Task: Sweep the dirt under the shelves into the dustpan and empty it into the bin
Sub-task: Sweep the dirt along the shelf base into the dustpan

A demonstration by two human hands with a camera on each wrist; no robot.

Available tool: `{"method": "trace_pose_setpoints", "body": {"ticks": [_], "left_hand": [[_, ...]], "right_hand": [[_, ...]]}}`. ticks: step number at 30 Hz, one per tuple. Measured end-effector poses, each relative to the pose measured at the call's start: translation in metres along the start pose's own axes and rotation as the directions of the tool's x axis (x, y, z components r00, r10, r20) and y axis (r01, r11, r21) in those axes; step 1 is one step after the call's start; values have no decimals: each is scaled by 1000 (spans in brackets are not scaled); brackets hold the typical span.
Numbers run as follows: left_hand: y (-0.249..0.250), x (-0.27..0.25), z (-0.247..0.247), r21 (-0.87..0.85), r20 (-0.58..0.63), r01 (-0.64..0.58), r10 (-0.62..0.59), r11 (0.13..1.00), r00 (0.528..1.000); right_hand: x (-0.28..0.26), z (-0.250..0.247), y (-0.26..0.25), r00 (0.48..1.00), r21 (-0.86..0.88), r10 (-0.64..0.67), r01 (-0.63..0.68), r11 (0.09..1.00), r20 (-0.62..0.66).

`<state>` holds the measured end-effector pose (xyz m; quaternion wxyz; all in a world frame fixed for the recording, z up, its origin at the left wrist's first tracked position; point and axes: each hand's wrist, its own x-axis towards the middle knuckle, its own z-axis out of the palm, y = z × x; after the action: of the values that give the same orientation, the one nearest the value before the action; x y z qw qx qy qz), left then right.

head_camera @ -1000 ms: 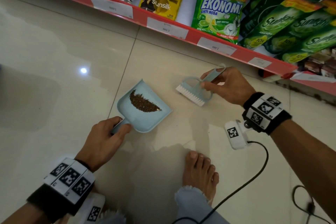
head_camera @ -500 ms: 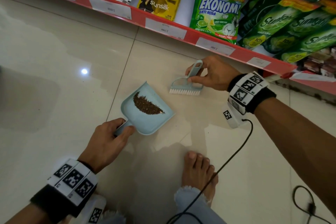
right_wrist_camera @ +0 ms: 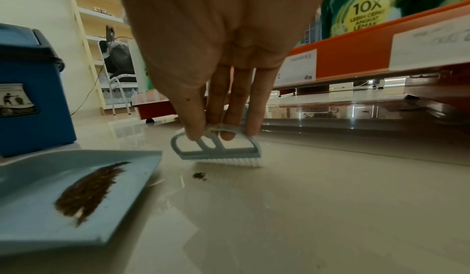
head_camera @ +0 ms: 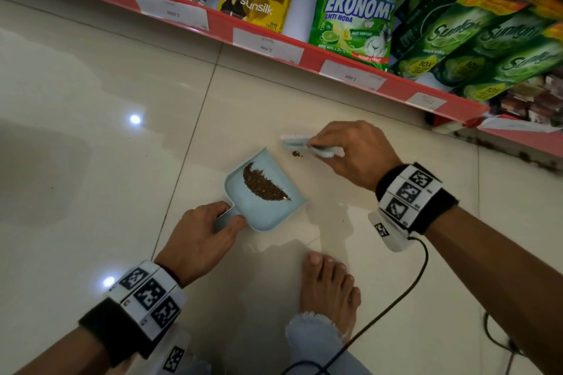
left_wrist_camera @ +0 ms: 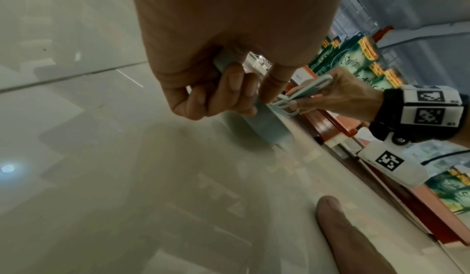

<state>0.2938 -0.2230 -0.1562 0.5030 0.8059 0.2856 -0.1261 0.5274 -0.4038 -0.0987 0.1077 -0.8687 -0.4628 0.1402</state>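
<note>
A light blue dustpan (head_camera: 268, 213) lies on the tiled floor with a curved band of brown dirt (head_camera: 263, 183) in it. My left hand (head_camera: 207, 231) grips the dustpan's handle (left_wrist_camera: 223, 63). My right hand (head_camera: 350, 149) pinches the handle of a small blue hand brush (right_wrist_camera: 216, 149), whose white bristles rest on the floor just beyond the pan's front edge. A small clump of dirt (head_camera: 296, 154) lies on the tile between brush and pan; the same clump (right_wrist_camera: 199, 176) shows in the right wrist view. A blue bin (right_wrist_camera: 30, 97) with a dark lid stands behind the dustpan (right_wrist_camera: 63, 198).
A red shelf edge (head_camera: 274, 39) with price labels runs along the back, packed with detergent and shampoo pouches. More brown dirt (head_camera: 518, 155) lies under the shelf at right. My bare foot (head_camera: 329, 286) and a black cable (head_camera: 396, 298) are near the front.
My right hand carried the brush away from me towards the shelf, then set it down beyond the pan's front edge, and a small clump of dirt now lies there. The dustpan stays put.
</note>
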Motion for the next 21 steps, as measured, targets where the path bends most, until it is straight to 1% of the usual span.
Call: {"method": "trace_pose_setpoints", "body": {"ticks": [2, 4, 7, 9, 10, 11, 14, 19, 21], "left_hand": [[0, 0, 5, -2, 8, 4, -4, 1000, 1000], [2, 0, 8, -4, 12, 11, -11, 1000, 1000], [6, 1, 12, -11, 18, 25, -24, 1000, 1000], [11, 2, 15, -24, 29, 35, -34, 999, 999], [13, 3, 16, -30, 33, 40, -39, 999, 999], [15, 3, 16, -31, 36, 43, -42, 999, 998], [24, 6, 18, -7, 44, 40, -39, 999, 998], [35, 9, 18, 23, 42, 40, -41, 999, 998], [38, 10, 18, 40, 40, 43, -45, 998, 998]], "right_hand": [[-9, 1, -1, 1000, 28, -20, 20, 999, -10], [-16, 2, -1, 998, 53, -21, 24, 998, -54], [-21, 2, -1, 984, 54, 29, -20, 998, -175], [-23, 1, -3, 965, 9, 64, -64, 998, -255], [-23, 1, -5, 959, -26, 78, -88, 996, -272], [-23, 2, -7, 960, -61, 91, -111, 992, -266], [-24, 5, -14, 973, -133, 128, -155, 979, -194], [-28, 12, -28, 986, -120, 139, -149, 981, -87], [-30, 13, -32, 988, -117, 134, -141, 983, -73]]}}
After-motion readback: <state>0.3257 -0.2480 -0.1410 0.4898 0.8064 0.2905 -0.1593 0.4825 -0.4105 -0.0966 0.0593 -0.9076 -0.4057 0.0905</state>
